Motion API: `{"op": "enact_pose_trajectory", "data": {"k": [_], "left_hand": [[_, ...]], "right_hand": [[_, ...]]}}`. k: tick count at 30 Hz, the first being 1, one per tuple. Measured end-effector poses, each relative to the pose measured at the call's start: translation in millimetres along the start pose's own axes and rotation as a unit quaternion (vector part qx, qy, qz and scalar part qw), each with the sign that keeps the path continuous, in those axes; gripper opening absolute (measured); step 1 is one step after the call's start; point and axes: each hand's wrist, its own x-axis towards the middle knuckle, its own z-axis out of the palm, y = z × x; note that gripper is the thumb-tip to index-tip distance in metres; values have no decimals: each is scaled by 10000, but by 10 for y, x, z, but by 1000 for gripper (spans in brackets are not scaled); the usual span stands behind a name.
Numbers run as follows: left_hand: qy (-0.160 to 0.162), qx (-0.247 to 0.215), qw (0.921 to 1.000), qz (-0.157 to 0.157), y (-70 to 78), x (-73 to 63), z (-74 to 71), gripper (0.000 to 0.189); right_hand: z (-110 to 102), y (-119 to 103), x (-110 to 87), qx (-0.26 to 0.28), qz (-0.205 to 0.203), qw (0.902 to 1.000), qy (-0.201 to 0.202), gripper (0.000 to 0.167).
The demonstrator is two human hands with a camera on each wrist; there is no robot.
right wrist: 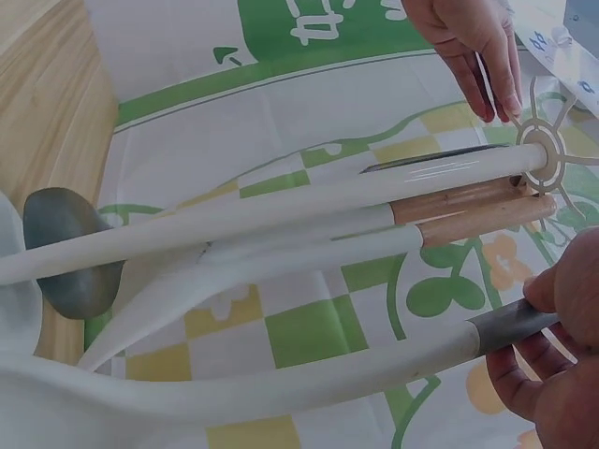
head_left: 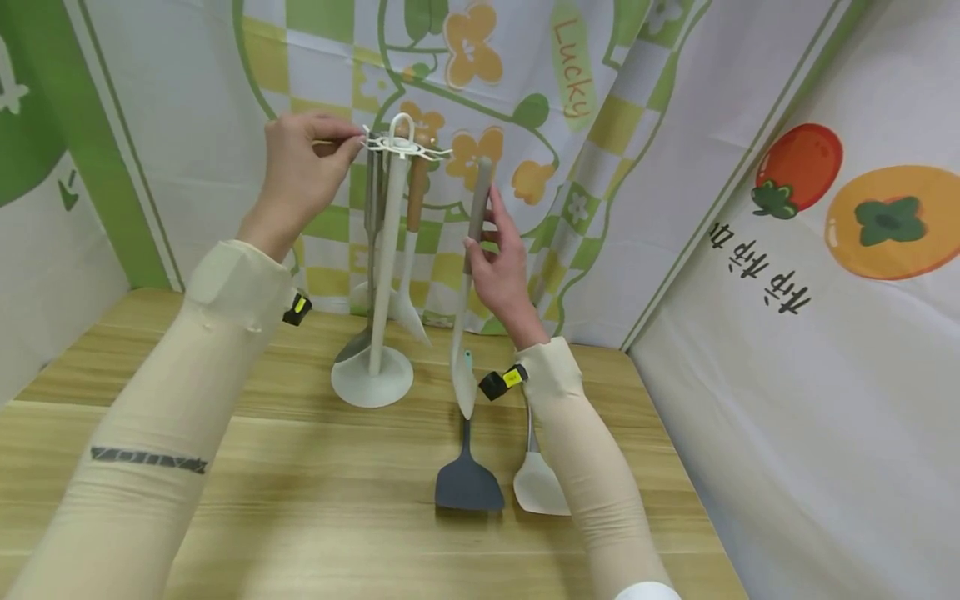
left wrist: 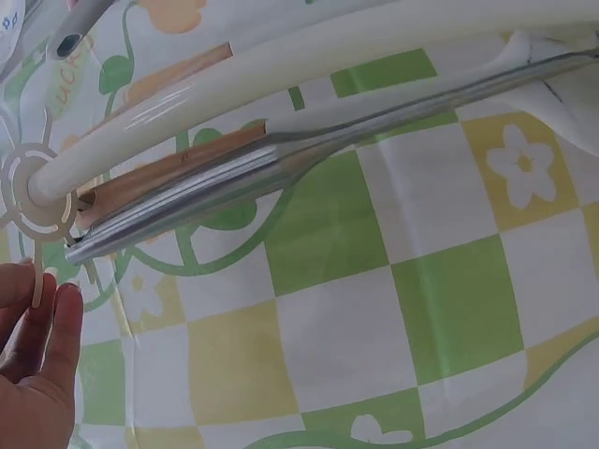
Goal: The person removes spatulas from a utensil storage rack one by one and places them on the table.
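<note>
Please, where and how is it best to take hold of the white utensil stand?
Probably by the middle of its pole, from the front: the pole is slim, upright and bare on that side, while the ladle is to its left and a wooden handle hangs behind.

Rack [head_left: 387, 267] on table [head_left: 315, 500], 2 turners [head_left: 468, 483] right, curtain [head_left: 517, 75] behind

Rack [head_left: 388, 258] white; held utensil [head_left: 461, 321] white, grey-handled; spatula [head_left: 468, 486] dark grey; curtain [head_left: 495, 108] green, yellow, white checks.

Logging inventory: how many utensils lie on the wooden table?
2: a dark grey flat spatula, and right of it a white flat spatula with metal neck; the beige right sleeve may hide more.
</note>
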Motion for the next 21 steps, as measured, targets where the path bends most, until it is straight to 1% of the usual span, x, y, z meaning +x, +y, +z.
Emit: {"op": "enact_pose_trajectory", "data": {"k": [6, 10, 15, 18, 21], "left_hand": [[182, -48, 9998, 94, 24, -28, 25, 18], [194, -58, 9997, 107, 40, -44, 15, 18], [166, 38, 9996, 223, 71, -69, 9, 18], [130, 123, 9994, 284, 89, -92, 6, 17], [119, 91, 9994, 326, 93, -112, 7, 18]], "right_hand": [[-41, 38, -1, 183, 27, 9998, -16, 69], [-58, 47, 2, 202, 57, 9998, 8, 69], [-81, 105, 26, 198, 166, 9997, 11, 71], [-81, 259, 51, 206, 226, 9995, 5, 73], [-78, 400, 67, 191, 307, 9993, 24, 74]]}}
